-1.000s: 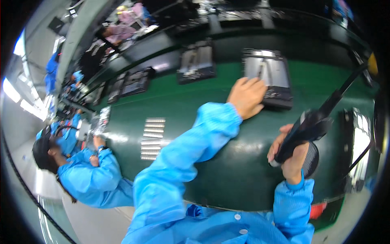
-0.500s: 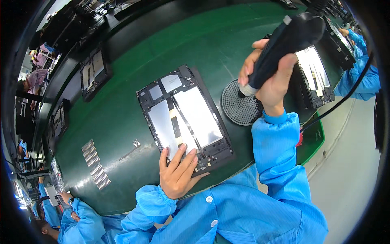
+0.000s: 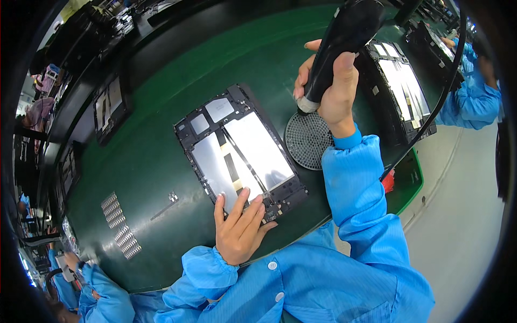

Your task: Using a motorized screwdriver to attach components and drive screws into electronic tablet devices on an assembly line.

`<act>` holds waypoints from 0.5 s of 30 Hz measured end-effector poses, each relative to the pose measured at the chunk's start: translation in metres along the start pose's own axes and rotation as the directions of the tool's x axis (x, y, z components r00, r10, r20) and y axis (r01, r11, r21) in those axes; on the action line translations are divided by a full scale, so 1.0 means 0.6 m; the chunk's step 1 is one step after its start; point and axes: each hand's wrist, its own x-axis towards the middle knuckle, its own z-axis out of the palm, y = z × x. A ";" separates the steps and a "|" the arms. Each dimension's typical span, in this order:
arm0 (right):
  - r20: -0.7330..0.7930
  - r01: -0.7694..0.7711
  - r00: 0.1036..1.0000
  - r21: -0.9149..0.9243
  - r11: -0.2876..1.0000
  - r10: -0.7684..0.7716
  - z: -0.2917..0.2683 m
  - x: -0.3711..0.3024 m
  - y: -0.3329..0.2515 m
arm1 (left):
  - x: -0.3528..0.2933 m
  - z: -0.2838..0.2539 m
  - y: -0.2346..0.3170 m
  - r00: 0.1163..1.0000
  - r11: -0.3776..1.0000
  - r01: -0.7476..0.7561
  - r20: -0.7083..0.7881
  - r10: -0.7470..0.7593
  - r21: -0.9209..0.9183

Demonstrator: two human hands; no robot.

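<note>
The left hand (image 3: 238,235), fingers spread, is resting on the near end of the opened tablet-like device (image 3: 258,145), apparently steadying it mid-worktop (image 3: 141,164). Rightward, the right hand (image 3: 339,99) is gripping a black driver (image 3: 333,54), seemingly angling its tip toward the round gridded tray (image 3: 302,144).

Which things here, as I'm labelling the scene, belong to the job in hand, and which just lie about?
Likely in the job:
device, left hand on it
tool, in the right hand
round tray, by the tool's tip

Seemingly just lying about:
strips, at left
thin part, between strips and device
second device, at right
</note>
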 end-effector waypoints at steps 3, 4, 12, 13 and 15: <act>-0.031 -0.006 0.999 0.140 0.990 0.010 0.002 0.001 0.000 | 0.011 -0.007 0.005 1.000 0.999 -0.001 0.005 0.001 -0.048; -0.036 -0.007 0.999 0.139 0.990 0.012 0.001 0.003 0.003 | 0.016 -0.010 0.006 1.000 0.997 -0.007 0.011 0.008 -0.080; -0.010 -0.012 1.000 0.171 0.985 0.014 -0.015 0.005 0.017 | 0.030 -0.034 -0.012 0.989 0.973 -0.126 -0.096 0.109 -0.193; 0.000 -0.008 1.000 0.166 0.986 0.008 -0.015 0.005 0.017 | 0.030 -0.038 -0.010 0.993 0.978 -0.039 -0.115 0.015 -0.203; 0.000 -0.013 1.000 0.170 0.985 0.013 -0.013 0.003 0.020 | 0.028 -0.047 -0.014 0.988 0.976 0.053 -0.133 -0.082 -0.210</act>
